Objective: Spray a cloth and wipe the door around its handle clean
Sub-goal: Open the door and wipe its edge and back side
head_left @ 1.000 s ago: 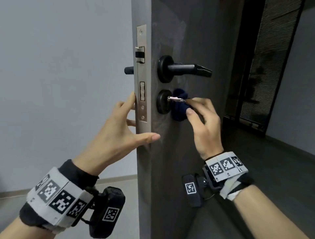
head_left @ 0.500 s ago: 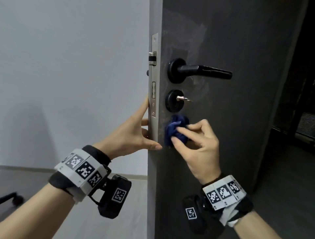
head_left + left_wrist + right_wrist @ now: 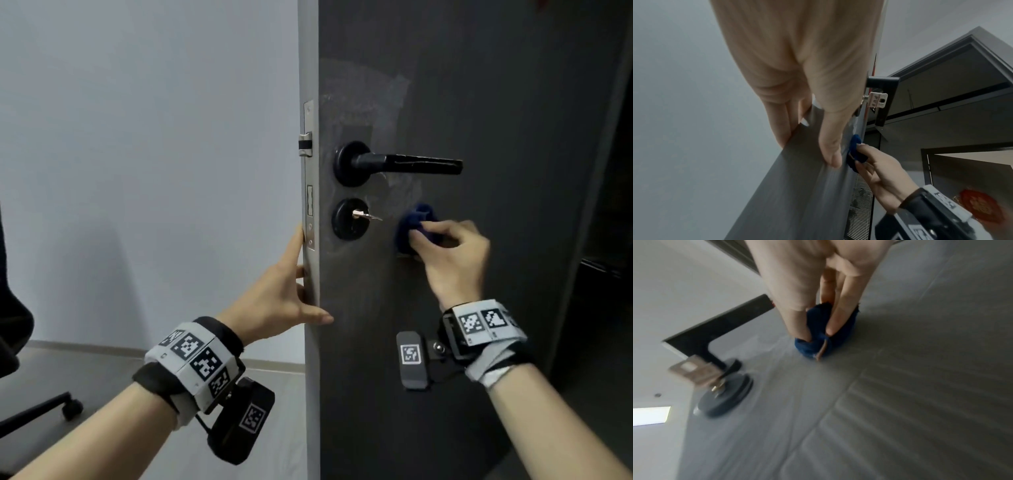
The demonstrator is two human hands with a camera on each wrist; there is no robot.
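Note:
The dark grey door (image 3: 479, 308) stands ajar, with a black lever handle (image 3: 397, 163) and, below it, a round black lock (image 3: 342, 226) with a key (image 3: 366, 216) in it. My right hand (image 3: 431, 236) pinches a bunched dark blue cloth (image 3: 409, 224) and presses it on the door face, right of the lock and under the lever. The right wrist view shows the cloth (image 3: 818, 344) between thumb and fingers (image 3: 797, 321). My left hand (image 3: 294, 291) holds the door's edge below the metal latch plate (image 3: 309, 178), thumb on the near face, fingers behind.
Pale wipe streaks (image 3: 370, 102) mark the door above and around the handle. A white wall (image 3: 137, 171) lies left of the door, with a black office chair base (image 3: 51, 407) on the floor. A dark room (image 3: 609, 274) opens at the right.
My right hand carried the cloth from beside the lock down below it, then up and right to under the lever. My left hand stayed on the door edge.

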